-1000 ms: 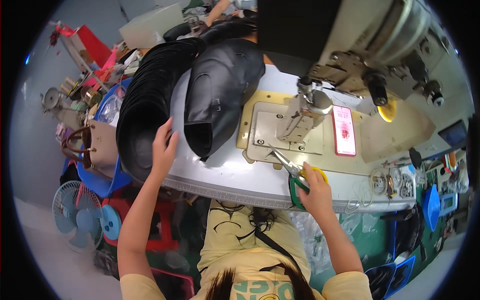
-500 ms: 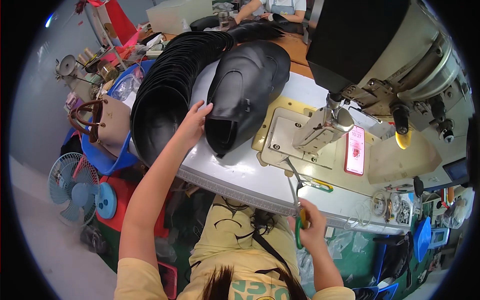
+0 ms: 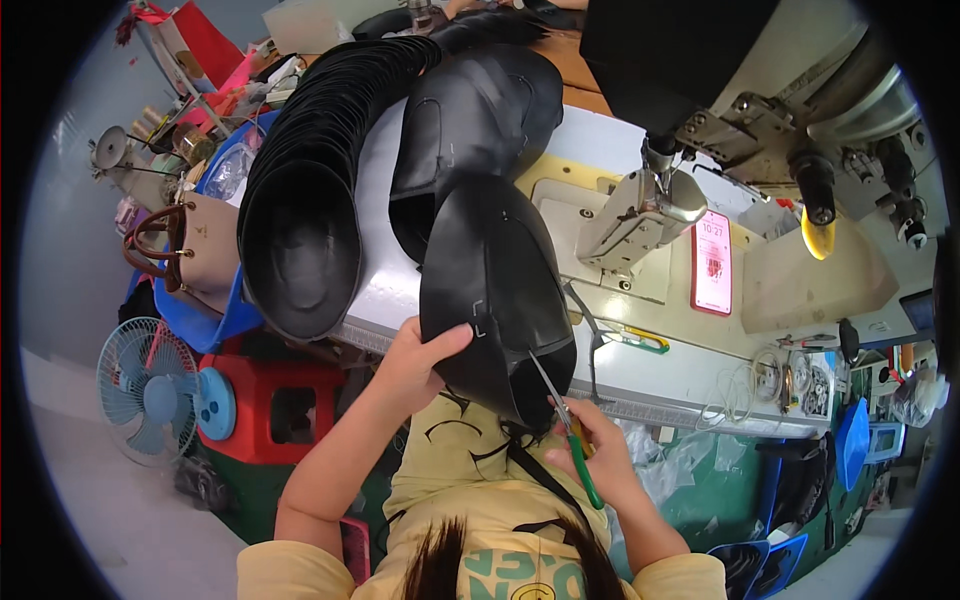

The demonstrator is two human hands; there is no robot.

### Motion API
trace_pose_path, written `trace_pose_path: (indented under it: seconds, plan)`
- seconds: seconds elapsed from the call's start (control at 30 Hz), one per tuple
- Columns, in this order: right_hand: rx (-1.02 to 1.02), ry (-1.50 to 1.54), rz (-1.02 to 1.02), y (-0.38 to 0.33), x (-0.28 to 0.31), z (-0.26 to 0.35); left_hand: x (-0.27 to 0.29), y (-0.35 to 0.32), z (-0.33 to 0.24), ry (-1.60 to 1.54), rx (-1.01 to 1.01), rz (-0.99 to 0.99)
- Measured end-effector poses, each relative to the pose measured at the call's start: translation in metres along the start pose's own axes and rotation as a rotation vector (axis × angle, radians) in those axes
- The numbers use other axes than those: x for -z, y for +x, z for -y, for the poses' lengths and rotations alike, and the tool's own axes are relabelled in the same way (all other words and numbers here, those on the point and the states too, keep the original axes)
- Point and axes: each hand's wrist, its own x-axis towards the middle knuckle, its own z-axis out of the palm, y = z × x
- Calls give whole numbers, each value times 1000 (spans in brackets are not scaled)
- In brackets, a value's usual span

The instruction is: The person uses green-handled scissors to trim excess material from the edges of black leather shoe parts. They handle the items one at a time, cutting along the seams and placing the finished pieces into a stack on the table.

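In my left hand [image 3: 415, 370] is a black leather shoe upper [image 3: 490, 270], pinched at its lower left side with the thumb on top. The upper is raised over the table's front edge, with its open end toward me. My right hand [image 3: 603, 450] grips scissors [image 3: 582, 470] with green and yellow handles. Their blades point up and left, over the rim of the upper's opening; whether they touch the leather I cannot tell. Behind the held piece, more black uppers [image 3: 470, 100] lie on the white table.
A long row of nested black uppers [image 3: 300, 250] curves along the left. To the right stand a sewing machine [image 3: 650, 210], a pink-framed phone [image 3: 711, 262] and small yellow-green snips [image 3: 640, 340]. A dark strip [image 3: 592, 345] hangs over the table edge. A blue fan [image 3: 150, 390] stands left.
My left hand has taken an upper off the pile and brought it toward me. My right hand has moved left with the scissors, whose blades now reach the upper's opening.
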Motion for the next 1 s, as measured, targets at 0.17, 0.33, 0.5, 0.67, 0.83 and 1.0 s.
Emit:
trace_pose_path:
  seconds: [0.17, 0.33, 0.5, 0.67, 0.83, 1.0]
  plan:
    - [-5, 21, 6, -14, 14, 8, -7, -12, -3, 379, -72, 140]
    - [-31, 78, 55, -37, 32, 7, -25, -19, -4, 431, -223, 190]
    - [-39, 76, 80, -35, 33, 11, -35, -27, 6, 476, -289, 191]
    - [-94, 278, 68, -37, 21, 1, -39, -31, 12, 452, -301, 137]
    - [-135, 397, 114, -37, 17, 0, -38, -33, 16, 487, -357, 112]
    - [-154, 453, 116, -40, 13, -1, -42, -33, 21, 474, -385, 74]
